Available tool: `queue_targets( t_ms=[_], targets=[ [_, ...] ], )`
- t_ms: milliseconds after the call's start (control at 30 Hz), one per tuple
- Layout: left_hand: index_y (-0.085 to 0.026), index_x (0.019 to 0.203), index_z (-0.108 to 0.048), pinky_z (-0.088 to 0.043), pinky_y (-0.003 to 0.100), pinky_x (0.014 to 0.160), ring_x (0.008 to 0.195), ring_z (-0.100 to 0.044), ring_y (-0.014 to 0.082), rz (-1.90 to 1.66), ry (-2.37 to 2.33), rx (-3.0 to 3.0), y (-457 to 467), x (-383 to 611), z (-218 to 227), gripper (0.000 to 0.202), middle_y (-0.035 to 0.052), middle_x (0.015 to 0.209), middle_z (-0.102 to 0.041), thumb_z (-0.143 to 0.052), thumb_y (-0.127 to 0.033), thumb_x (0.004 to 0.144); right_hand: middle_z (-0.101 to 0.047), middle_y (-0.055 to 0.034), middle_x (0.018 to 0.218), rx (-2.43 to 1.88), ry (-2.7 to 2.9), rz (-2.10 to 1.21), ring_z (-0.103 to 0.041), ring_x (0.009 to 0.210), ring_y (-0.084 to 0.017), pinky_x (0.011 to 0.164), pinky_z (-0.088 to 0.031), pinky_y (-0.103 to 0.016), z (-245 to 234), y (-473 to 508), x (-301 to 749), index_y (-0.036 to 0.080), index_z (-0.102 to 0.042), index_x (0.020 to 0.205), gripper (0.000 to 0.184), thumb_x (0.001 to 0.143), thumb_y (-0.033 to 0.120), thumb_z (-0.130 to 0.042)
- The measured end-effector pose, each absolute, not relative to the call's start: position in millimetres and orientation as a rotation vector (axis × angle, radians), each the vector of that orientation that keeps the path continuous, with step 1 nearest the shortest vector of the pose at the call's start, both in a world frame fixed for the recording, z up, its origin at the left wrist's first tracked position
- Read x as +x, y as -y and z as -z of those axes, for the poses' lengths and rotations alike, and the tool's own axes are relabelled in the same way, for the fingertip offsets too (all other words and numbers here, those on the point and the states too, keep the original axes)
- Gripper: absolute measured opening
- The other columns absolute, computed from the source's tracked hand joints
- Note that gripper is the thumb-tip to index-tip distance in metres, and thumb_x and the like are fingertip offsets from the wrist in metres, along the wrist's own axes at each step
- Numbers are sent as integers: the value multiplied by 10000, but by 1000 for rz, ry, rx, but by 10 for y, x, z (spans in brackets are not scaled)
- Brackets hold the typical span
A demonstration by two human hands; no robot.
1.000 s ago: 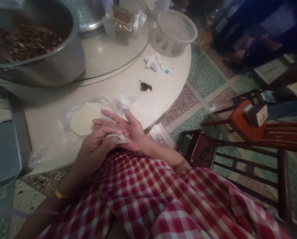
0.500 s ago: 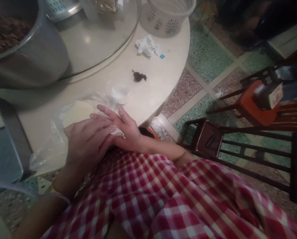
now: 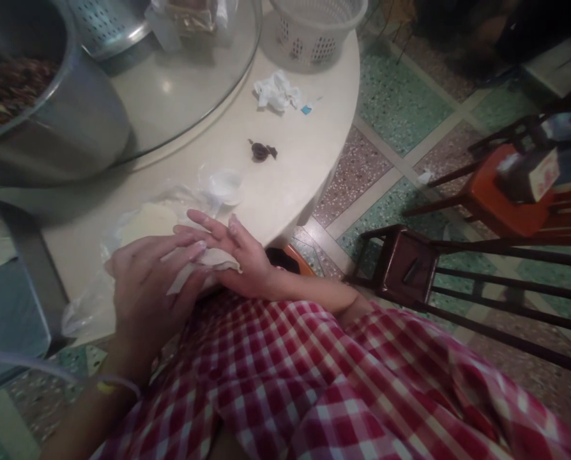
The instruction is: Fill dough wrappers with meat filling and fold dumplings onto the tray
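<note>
A thin white dough wrapper [image 3: 218, 259] lies across the upturned palm of my right hand [image 3: 251, 255], whose fingers and thumb are stretched out. My left hand [image 3: 146, 281] comes over it from the left, palm down, with its fingers curled onto the wrapper's left part. Part of the wrapper shows between the left thumb and fingers. Just beyond the hands, pale yellow dough sheets [image 3: 151, 219] rest on a clear plastic bag [image 3: 94, 306], partly hidden by my left hand. A small white dish [image 3: 225, 185] sits behind my right fingertips.
At left stand a large metal pot [image 3: 89, 115] of brown filling and a metal tray [image 3: 7, 287] with a pale piece in it. A glass turntable [image 3: 184, 83], crumpled tissue [image 3: 276, 92], dark small object [image 3: 261, 151] and white basket [image 3: 314, 38] are on the table. Chairs [image 3: 405, 262] stand right.
My left hand has shifted left and its fingers have drawn back across my right palm, so more of the wrapper shows. The view has shifted slightly.
</note>
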State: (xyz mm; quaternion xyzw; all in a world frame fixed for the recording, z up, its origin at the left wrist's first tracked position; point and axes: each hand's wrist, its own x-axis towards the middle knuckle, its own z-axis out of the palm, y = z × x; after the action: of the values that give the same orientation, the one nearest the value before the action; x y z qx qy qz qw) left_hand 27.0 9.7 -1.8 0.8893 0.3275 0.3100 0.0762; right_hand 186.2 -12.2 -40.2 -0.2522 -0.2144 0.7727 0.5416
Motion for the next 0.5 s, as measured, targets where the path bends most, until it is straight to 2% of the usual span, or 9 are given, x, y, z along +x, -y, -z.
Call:
queue_targets(
  t_ms=[100, 233, 300, 500],
  targets=[
    [-312, 1142, -668, -414, 485, 1021, 1080, -656, 293, -962, -1057, 2620, -26, 157, 41, 335, 72, 1148, -738, -721, -244, 818, -610, -66, 1451, -582, 588, -1739, -588, 1329, -233, 1047, -518, -458, 406, 165, 1884, 321, -532, 1411, 704, 889, 762, -360],
    [-291, 1042, -668, -414, 492, 1014, 1076, -640, 297, -969, -1128, 2579, 56, 93, 95, 233, 80, 1134, -722, -724, -261, 818, -683, -50, 1346, -610, 634, -1657, -631, 1270, -232, 970, -534, -445, 342, 197, 1905, 312, -570, 1370, 710, 876, 771, -348],
    [-288, 1015, -667, -421, 492, 1007, 1078, -634, 299, -995, -1120, 2590, 86, 121, 101, 218, 83, 1137, -711, -730, -247, 811, -686, -54, 1339, -526, 567, -1709, -633, 1256, -237, 993, -515, -459, 319, 197, 1902, 299, -563, 1373, 734, 861, 784, -359],
    [-303, 1138, -646, -453, 470, 977, 1100, -626, 290, -1092, -1036, 2658, 116, 326, 50, 345, 91, 1175, -674, -729, -204, 818, -657, -130, 1375, -387, 395, -1797, -614, 1278, -247, 1079, -456, -507, 394, 184, 1885, 271, -493, 1400, 782, 862, 804, -297]
  ],
)
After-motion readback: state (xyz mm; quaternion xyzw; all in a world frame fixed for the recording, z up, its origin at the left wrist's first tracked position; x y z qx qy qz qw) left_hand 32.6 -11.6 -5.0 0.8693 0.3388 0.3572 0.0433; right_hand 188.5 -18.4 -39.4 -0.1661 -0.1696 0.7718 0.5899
